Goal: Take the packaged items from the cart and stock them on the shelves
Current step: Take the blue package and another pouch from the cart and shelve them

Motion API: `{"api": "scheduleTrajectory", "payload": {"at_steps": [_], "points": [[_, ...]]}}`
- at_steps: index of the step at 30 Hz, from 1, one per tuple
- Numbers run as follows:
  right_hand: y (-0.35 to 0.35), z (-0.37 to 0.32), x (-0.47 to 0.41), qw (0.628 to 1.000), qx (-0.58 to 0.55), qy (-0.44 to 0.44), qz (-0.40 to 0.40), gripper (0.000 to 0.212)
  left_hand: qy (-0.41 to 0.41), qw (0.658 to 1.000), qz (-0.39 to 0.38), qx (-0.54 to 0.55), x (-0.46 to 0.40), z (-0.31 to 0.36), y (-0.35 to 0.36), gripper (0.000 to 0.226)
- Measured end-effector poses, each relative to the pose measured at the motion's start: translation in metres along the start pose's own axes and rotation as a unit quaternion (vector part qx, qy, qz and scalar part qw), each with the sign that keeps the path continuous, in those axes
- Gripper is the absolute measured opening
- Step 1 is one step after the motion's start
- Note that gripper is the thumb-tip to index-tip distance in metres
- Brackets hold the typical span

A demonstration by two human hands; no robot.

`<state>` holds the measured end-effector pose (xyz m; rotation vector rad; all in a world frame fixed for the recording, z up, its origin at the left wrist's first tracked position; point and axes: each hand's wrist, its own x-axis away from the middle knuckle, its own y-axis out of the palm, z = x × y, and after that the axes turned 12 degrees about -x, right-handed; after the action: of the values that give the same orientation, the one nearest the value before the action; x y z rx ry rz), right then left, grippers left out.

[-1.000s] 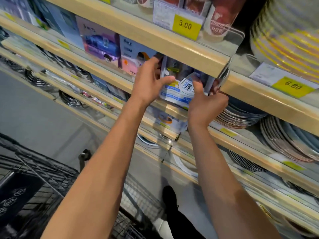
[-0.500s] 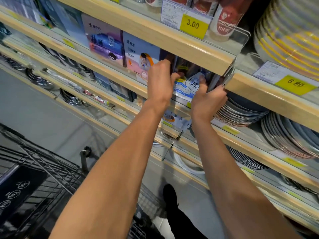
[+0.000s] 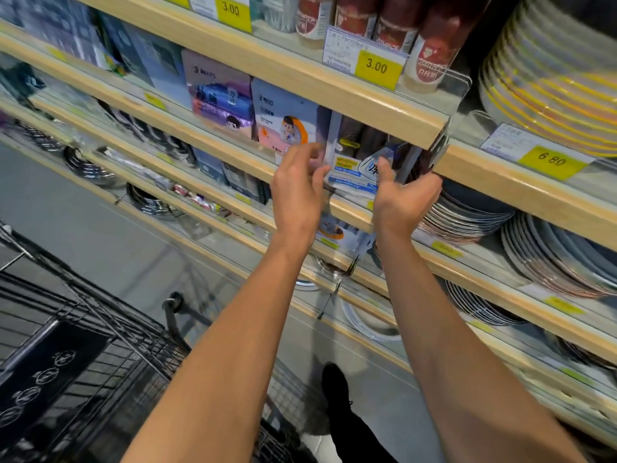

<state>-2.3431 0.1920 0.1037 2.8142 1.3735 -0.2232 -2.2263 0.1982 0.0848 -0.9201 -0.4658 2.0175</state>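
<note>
Package: we see the white-and-blue package [image 3: 354,172] standing upright on the wooden shelf [image 3: 347,212], under the upper shelf board [image 3: 300,71], just right of a pink-and-blue box [image 3: 283,125].
Left hand: our left hand [image 3: 297,192] has its fingers loosely curled at the package's left edge; contact we cannot tell.
Right hand: our right hand [image 3: 405,198] is spread wide, thumb against the package front, fingers reaching to its right side.
Cart: the black wire cart [image 3: 83,355] sits lower left.
Neighbours: stacked plates [image 3: 464,218] lie right of the hands; a yellow price tag [image 3: 375,69] reads 3.00.
</note>
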Motion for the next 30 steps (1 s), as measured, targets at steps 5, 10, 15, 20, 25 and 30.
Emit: {"api": "scheduleTrajectory", "payload": {"at_steps": [5, 10, 15, 20, 25, 30], "points": [[-0.007, 0.009, 0.016, 0.997, -0.030, -0.035, 0.055, 0.044, -0.088, 0.995, -0.003, 0.056, 0.011, -0.016, -0.009, 0.011], [0.008, 0.014, 0.017, 0.999, -0.011, -0.023, 0.047, 0.059, -0.087, 0.986, -0.102, 0.099, -0.002, -0.013, -0.004, 0.024], [0.018, 0.022, 0.011, 0.996, 0.007, -0.044, 0.073, 0.064, -0.070, 0.985, -0.143, 0.060, -0.014, 0.008, 0.011, 0.047], [0.014, 0.029, 0.002, 0.995, 0.048, -0.068, 0.057, 0.062, -0.091, 0.990, -0.090, 0.064, -0.008, 0.016, 0.022, 0.051], [0.009, 0.032, -0.006, 0.984, 0.156, -0.076, 0.038, 0.066, -0.097, 0.985, -0.120, 0.076, -0.017, 0.019, 0.034, 0.013], [0.011, 0.029, -0.019, 0.972, 0.221, -0.051, 0.057, 0.074, -0.101, 0.986, -0.098, 0.093, -0.025, 0.026, 0.043, 0.048]]}}
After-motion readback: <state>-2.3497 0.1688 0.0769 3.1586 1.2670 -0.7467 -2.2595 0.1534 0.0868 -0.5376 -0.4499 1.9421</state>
